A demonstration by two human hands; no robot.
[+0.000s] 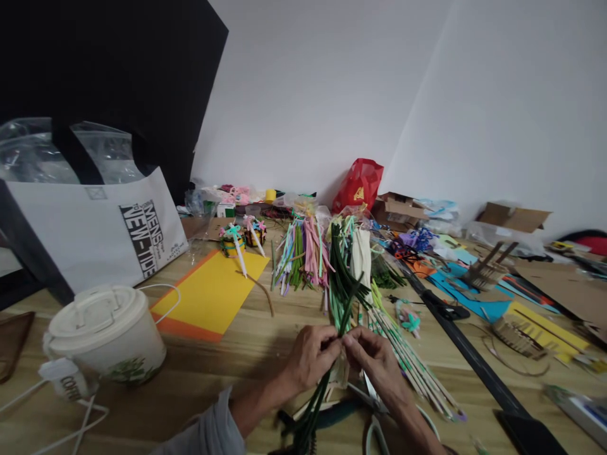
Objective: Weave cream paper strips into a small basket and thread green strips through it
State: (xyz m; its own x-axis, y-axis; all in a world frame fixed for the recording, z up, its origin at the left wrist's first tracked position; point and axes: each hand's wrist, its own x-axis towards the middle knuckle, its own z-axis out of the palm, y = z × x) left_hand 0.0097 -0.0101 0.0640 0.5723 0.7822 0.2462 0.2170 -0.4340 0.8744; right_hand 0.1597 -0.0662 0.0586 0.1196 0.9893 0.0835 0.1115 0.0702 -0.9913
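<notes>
A bundle of long, thin dark green strips [320, 404] runs upward between my hands, its lower ends near the table's front edge. My left hand [308, 355] pinches the strips from the left. From the right, my right hand [375, 361] is closed at the same spot, thumb and fingertips pressed together near the strips. The fingers cover the spot where they meet. Under my right wrist lie scissors [374, 436] with pale handles, partly hidden. Just beyond my hands are more dark green strips [341, 259] and a pale cream bundle [361, 253].
Pastel strips [308, 253] lie behind my hands; pale sticks [417, 366] lie to the right. Yellow paper [218, 291] and a lidded white tub [107, 335] are left. A black paper trimmer [474, 354] crosses the right side. A red bag [358, 183] stands behind.
</notes>
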